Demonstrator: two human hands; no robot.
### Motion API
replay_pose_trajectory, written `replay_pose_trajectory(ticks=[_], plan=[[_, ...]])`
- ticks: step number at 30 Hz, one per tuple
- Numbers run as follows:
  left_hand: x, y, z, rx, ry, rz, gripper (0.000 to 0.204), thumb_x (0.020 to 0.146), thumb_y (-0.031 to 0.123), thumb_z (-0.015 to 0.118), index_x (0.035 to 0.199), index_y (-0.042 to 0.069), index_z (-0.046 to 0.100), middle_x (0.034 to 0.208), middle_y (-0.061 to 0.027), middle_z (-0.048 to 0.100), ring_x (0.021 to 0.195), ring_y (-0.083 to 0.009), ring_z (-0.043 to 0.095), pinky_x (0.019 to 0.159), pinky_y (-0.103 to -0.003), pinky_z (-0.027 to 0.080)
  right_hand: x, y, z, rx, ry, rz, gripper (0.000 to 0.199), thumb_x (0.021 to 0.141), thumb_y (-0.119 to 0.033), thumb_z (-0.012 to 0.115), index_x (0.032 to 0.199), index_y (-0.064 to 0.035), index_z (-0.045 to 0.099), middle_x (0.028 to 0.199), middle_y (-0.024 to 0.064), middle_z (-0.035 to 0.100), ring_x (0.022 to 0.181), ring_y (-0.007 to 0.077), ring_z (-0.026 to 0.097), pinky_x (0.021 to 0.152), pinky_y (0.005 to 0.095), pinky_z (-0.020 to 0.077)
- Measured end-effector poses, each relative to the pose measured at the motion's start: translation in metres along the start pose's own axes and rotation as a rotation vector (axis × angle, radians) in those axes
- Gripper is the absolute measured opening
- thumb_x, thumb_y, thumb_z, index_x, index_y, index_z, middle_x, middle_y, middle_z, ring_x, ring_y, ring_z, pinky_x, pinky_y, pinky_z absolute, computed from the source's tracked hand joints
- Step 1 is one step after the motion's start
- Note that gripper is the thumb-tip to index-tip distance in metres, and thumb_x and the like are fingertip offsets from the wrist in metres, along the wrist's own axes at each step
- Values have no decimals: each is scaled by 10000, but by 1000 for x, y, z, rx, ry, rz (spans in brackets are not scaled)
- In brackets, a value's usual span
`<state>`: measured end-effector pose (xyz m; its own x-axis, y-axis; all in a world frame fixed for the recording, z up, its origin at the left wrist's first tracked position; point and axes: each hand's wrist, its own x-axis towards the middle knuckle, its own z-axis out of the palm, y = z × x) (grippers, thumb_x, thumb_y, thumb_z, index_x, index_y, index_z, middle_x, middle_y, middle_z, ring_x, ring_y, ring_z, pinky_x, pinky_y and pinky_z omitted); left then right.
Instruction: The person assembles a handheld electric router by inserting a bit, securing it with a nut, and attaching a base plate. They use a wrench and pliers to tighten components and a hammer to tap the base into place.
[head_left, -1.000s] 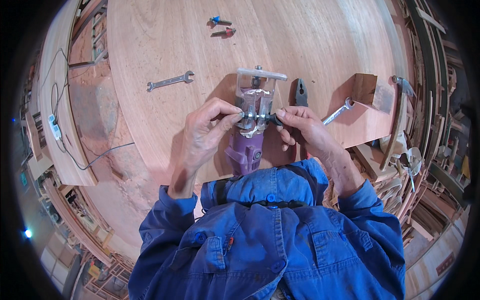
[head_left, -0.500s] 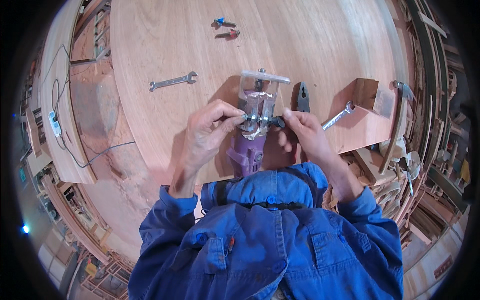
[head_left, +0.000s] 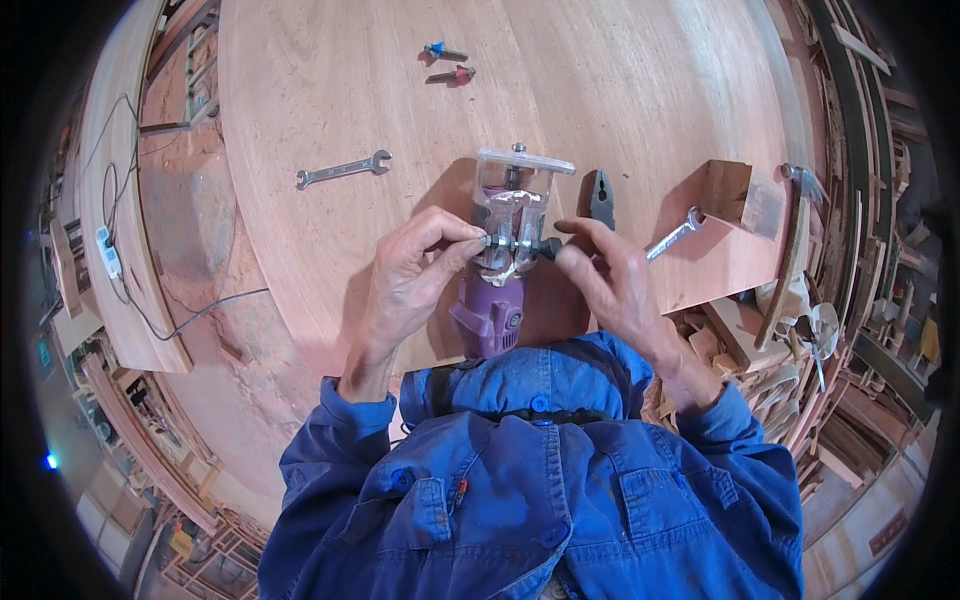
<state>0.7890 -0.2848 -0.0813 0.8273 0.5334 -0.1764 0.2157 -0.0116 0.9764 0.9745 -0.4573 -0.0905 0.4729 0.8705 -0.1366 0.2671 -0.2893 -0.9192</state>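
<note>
A purple trim router (head_left: 492,310) with a clear plastic base (head_left: 524,165) stands on its end over the edge of a round wooden tabletop (head_left: 620,90), close to my chest. My left hand (head_left: 415,275) pinches a small nut on the left side of the router's base clamp. My right hand (head_left: 605,285) grips the black knob of the clamp screw (head_left: 545,248) on the right side. Both forearms wear blue sleeves.
An open-end wrench (head_left: 342,170) lies left of the router, pliers (head_left: 601,197) and a second wrench (head_left: 676,234) to its right. Two router bits, blue (head_left: 440,51) and red (head_left: 455,75), lie farther away. A wooden block (head_left: 738,195) and hammer (head_left: 795,255) sit at right; a cable (head_left: 190,310) trails left.
Both hands stay on the router's clamp screw; the fingers have shifted slightly around the nut and knob. The router and the tools have not moved.
</note>
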Motion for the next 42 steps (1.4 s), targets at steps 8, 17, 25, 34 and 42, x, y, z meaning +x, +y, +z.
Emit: replay_pose_trajectory(ticks=[8, 17, 25, 34, 42], plan=[[3, 1, 0, 48, 11, 35, 64, 947, -10, 704, 1011, -8, 703, 930, -53, 683, 849, -109, 654, 726, -243, 523, 7, 3, -7, 598, -324, 545, 492, 1094, -417, 515, 893, -3, 686, 619, 6, 588, 608, 69, 549, 547, 269, 454], [1, 3, 3, -14, 26, -54, 77, 965, 23, 692, 1034, -11, 688, 937, -66, 670, 862, -124, 660, 745, -265, 532, 3, -6, -4, -62, -3, -207, 270, 899, -140, 789, 1065, 32, 664, 809, 138, 644, 663, 254, 650, 602, 355, 523], [0, -1, 2, 9, 8, 12, 65, 964, 16, 688, 1026, -5, 688, 912, -53, 648, 836, -121, 632, 719, -258, 501, 4, 1, -8, -150, -65, -264, 203, 913, -144, 764, 981, 23, 670, 785, 152, 646, 645, 321, 640, 585, 399, 503], [18, -31, -79, 1059, 485, 117, 234, 967, 94, 645, 1191, 26, 635, 1100, -140, 645, 1007, -325, 633, 854, -426, 518, 1, -17, -8, -152, -94, -194, 229, 915, -122, 761, 1075, 22, 682, 851, 150, 626, 673, 287, 617, 608, 385, 493], [22, -26, -109, 924, 194, -31, 282, 960, 104, 671, 1209, 1, 587, 1012, -108, 656, 889, -240, 642, 787, -379, 521, -1, -10, -8, -158, -40, -235, 209, 902, -85, 762, 1066, 21, 685, 837, 153, 626, 676, 304, 625, 606, 395, 494]])
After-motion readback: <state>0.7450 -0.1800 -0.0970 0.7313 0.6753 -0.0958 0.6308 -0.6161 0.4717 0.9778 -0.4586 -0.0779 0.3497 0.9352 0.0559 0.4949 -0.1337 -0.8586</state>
